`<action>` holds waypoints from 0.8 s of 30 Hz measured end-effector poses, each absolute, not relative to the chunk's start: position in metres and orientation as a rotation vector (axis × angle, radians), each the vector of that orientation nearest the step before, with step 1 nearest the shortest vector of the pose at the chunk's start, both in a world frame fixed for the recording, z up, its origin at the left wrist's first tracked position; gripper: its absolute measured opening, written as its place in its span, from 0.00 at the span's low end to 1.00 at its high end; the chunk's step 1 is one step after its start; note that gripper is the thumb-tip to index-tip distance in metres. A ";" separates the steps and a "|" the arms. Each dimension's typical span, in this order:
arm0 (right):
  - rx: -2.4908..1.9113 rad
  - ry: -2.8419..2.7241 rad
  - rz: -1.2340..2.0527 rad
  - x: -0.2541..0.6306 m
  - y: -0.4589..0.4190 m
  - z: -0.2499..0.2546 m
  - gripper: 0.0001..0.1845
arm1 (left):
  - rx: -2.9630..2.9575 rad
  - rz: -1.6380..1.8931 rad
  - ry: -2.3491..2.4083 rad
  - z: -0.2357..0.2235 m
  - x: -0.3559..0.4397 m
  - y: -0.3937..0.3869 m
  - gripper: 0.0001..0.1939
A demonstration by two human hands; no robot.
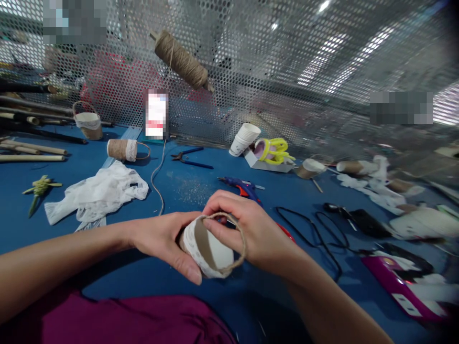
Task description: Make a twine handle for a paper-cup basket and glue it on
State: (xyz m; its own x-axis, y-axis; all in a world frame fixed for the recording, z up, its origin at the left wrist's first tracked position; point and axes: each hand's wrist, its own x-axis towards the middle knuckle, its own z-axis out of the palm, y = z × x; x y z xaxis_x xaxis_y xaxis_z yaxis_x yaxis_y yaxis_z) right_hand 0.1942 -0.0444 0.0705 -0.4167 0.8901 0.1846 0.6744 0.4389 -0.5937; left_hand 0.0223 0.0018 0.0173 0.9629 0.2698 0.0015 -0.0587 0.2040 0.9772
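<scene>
A paper cup basket (195, 243) with a white lace rim and a twine handle (245, 241) is tilted between my hands, its pale inside facing right. My left hand (172, 243) wraps round its side, thumb along the lace. With fingers pinched at the far rim, where the handle meets the cup, my right hand (240, 222) reaches through the handle loop. Part of the cup's outer wall is hidden by my left hand. Just beyond lies a blue and red glue gun (244, 186).
Blue-handled pliers (191, 157), a heap of white lace (103, 191) and a twine-wrapped cup basket (122, 149) lie on the blue table. Stacked paper cups (245, 138) stand farther back. A twine spool (181, 59) hangs on the mesh. A black cable (315, 229) and purple power strip (398, 286) lie right.
</scene>
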 end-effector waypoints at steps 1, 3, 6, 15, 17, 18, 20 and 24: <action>-1.328 -2.207 0.584 0.195 -0.043 0.071 0.04 | 1.378 0.268 0.208 0.018 0.022 0.002 0.32; -1.371 -2.171 0.532 0.198 -0.040 0.070 0.04 | 1.481 0.368 0.287 0.019 0.021 0.003 0.34; -1.414 -2.114 0.447 0.200 -0.035 0.066 0.03 | 1.701 0.516 0.427 0.019 0.021 0.005 0.38; -1.440 -2.042 0.470 0.200 -0.027 0.059 0.05 | 1.975 0.653 0.554 0.007 0.022 0.011 0.36; -1.462 -1.955 0.531 0.203 -0.026 0.061 0.15 | 1.971 0.716 0.554 0.006 0.022 0.012 0.37; -1.457 -1.918 0.544 0.205 -0.027 0.062 0.18 | 1.956 0.752 0.552 0.006 0.022 0.013 0.36; -1.403 -1.895 0.519 0.208 -0.028 0.065 0.14 | 1.903 0.823 0.562 0.007 0.023 0.014 0.36; -1.250 -2.033 0.432 0.206 -0.035 0.067 0.08 | 1.761 0.916 0.609 0.006 0.025 0.015 0.34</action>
